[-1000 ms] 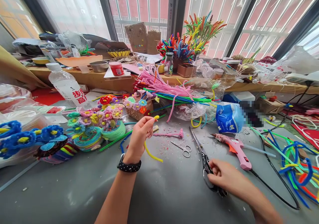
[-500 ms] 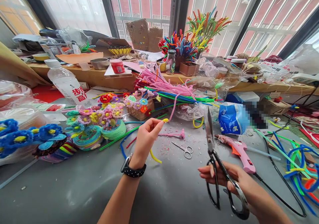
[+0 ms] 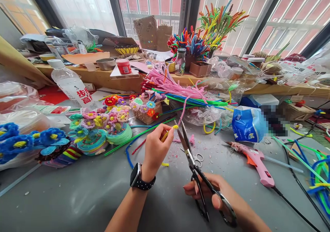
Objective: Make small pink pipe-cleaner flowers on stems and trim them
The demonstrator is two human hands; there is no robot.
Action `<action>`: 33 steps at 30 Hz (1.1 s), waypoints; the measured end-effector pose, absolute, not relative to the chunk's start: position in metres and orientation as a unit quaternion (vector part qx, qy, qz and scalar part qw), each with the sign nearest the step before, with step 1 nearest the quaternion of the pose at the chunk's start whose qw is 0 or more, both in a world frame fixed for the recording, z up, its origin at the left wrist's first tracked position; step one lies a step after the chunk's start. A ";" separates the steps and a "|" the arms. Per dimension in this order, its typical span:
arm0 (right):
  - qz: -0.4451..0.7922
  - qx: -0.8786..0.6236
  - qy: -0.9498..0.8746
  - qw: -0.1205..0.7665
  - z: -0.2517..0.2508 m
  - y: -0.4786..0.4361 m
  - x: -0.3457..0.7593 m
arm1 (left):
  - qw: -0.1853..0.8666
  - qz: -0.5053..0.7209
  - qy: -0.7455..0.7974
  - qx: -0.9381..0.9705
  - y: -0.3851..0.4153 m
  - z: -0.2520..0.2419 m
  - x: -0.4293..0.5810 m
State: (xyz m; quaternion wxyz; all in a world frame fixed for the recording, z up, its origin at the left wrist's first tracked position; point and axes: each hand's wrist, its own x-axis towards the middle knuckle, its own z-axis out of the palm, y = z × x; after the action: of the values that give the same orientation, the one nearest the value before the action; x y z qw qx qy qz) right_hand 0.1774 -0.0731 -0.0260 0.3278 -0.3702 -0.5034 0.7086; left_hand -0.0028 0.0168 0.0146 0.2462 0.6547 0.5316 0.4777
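Note:
Between the pinched thumb and fingertips of my left hand [image 3: 157, 146] is a yellow pipe cleaner [image 3: 175, 126], its small curled end poking out. My right hand [image 3: 223, 186] has its fingers through the handles of large black-handled scissors [image 3: 190, 159]. The scissor blades are slightly apart, their tips beside the yellow end; whether they touch it I cannot tell. Behind lie small silver scissors [image 3: 199, 159] and a pink pipe-cleaner piece [image 3: 192, 140], among coloured scraps on the grey table [image 3: 85, 197]. Part of a yellow strip [image 3: 165, 164] shows beside my left wrist.
Pipe-cleaner flowers in round pots [image 3: 119, 134] stand left, near a tilted water bottle [image 3: 70, 84]. A pink glue gun [image 3: 255, 159] with a cord lies right, before a blue tissue pack [image 3: 247, 123]. Pink pipe cleaners [image 3: 170, 82] are heaped behind.
My right hand has brought the large scissors leftward, up to the yellow pipe cleaner's end. My left hand keeps its pinch, turned slightly. The view has shifted a little.

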 end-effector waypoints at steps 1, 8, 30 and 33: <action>0.709 -0.372 -0.504 0.325 -0.025 -0.073 0.176 | 0.242 0.475 0.534 0.656 0.017 0.015 -0.002; 0.699 -0.394 -0.504 0.320 -0.018 -0.075 0.169 | 0.204 0.439 0.538 0.690 0.016 0.015 -0.001; 0.614 -0.408 -0.582 0.344 -0.018 -0.065 0.161 | 0.423 0.370 0.452 0.693 0.023 0.013 -0.005; 0.635 -0.418 -0.544 0.355 -0.027 -0.066 0.161 | 0.417 0.381 0.458 0.686 0.023 0.013 -0.005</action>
State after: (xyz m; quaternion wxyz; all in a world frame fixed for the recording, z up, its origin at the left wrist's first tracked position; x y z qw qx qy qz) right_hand 0.1607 -0.0662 -0.0271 0.3549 -0.4182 -0.5440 0.6350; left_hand -0.0046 0.0231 0.0126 0.4171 0.6863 0.4584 0.3806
